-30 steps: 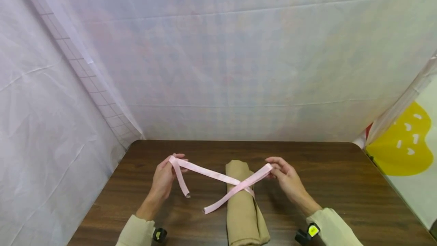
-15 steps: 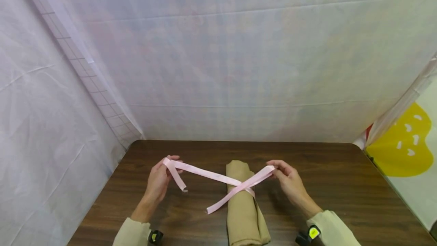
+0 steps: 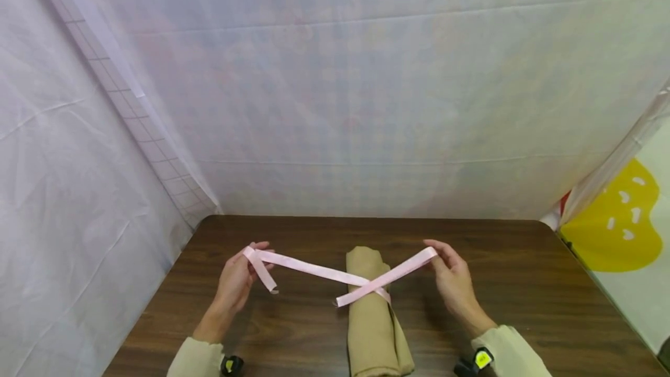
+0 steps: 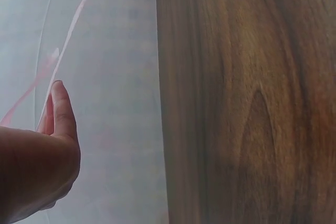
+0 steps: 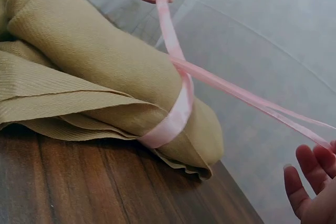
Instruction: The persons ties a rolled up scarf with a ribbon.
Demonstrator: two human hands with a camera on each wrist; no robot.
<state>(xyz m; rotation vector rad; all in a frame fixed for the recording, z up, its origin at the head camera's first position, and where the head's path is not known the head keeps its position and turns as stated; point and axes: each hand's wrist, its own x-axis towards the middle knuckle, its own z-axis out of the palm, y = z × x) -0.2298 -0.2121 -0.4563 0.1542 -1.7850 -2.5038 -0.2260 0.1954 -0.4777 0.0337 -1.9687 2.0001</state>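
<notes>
A rolled beige cloth [image 3: 370, 333] lies lengthwise on the table, with a pink ribbon [image 3: 314, 269] passed round its far part. The ribbon's two lengths cross on top of the roll. To the left of it, my left hand [image 3: 234, 281] pinches one length, whose short tail hangs down. On the other side, my right hand [image 3: 456, 285] pinches a folded-back length, and its loose end lies across the roll, pointing left. In the right wrist view the ribbon band [image 5: 169, 127] wraps the cloth [image 5: 86, 45] close to one end. Thumb contact is partly hidden in the left wrist view.
The brown wooden table [image 3: 293, 342] ends at a far edge against a pale hanging sheet [image 3: 335, 103]. Another white sheet [image 3: 78, 220] hangs at the left. A yellow shape [image 3: 612, 220] shows beyond the table at the right.
My hands have moved apart, the left one leftward and slightly down, the right one rightward. The ribbon's loose end over the roll has drawn rightward and up. The cloth stays put.
</notes>
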